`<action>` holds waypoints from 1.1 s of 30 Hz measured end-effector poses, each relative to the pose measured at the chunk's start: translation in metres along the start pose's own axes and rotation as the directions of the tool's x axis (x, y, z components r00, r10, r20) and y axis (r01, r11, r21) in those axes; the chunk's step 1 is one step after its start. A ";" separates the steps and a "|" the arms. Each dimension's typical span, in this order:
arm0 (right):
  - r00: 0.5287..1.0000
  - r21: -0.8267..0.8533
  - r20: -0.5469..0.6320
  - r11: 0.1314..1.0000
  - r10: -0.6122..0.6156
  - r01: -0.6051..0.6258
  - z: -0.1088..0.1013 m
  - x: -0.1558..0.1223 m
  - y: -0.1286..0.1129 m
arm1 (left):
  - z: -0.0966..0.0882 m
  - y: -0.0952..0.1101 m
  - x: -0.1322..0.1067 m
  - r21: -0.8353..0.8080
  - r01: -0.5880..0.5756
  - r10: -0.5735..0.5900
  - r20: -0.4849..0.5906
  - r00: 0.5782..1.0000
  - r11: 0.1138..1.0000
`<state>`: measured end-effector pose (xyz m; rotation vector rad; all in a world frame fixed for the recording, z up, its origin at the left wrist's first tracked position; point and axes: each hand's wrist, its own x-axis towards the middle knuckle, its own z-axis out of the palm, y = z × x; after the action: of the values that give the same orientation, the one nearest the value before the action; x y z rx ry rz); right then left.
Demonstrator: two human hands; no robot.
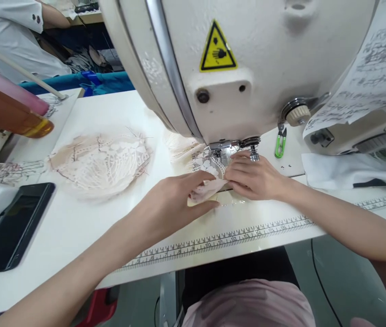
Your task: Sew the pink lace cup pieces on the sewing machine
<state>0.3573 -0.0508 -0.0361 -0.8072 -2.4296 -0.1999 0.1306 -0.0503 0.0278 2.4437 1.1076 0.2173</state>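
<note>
A pale pink-cream lace piece lies at the needle area of a white sewing machine. My left hand pinches its near edge between thumb and fingers. Just right of it, my right hand presses on the same lace, fingers bent and close together beside the presser foot area. More of the lace fabric spreads out behind, to the left of the needle. The fingertips of my right hand are partly hidden by the machine's parts.
Left on the table lies a stack of lace pieces. A black phone and an amber bottle are at far left. Green thread snips lie right of the needle. A ruler tape runs along the front edge. A person works behind.
</note>
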 end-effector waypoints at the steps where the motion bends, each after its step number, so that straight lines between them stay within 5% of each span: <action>1: 1.000 0.000 0.006 1.000 -0.005 0.005 -0.001 0.000 0.000 | 0.005 0.000 0.003 -0.003 -0.022 0.022 -0.009 1.000 1.000; 8: 0.998 -0.021 -0.016 0.998 0.056 -0.057 0.002 0.001 -0.004 | 0.023 0.004 0.010 0.048 -0.154 0.161 -0.249 0.955 0.987; 14: 0.997 0.040 -0.073 0.999 0.037 -0.034 0.009 -0.002 -0.002 | 0.028 -0.004 0.008 0.341 -0.323 0.395 -0.170 0.903 0.883; 22: 0.986 0.156 -0.127 0.984 0.108 -0.088 0.002 -0.001 -0.001 | 0.047 -0.013 0.004 0.415 -0.351 0.481 -0.267 0.835 0.839; 28: 0.995 0.209 0.081 0.975 0.063 -0.078 0.002 -0.001 -0.002 | 0.045 -0.015 0.001 0.442 -0.380 0.533 -0.299 0.792 0.813; 33: 1.000 0.188 -0.002 0.982 0.031 -0.030 0.006 -0.004 -0.001 | 0.042 -0.018 0.000 0.550 -0.332 0.545 -0.282 0.790 0.766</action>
<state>0.3570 -0.0516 -0.0438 -0.7572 -2.3860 0.0396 0.1320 -0.0534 -0.0178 3.2058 0.7556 0.7512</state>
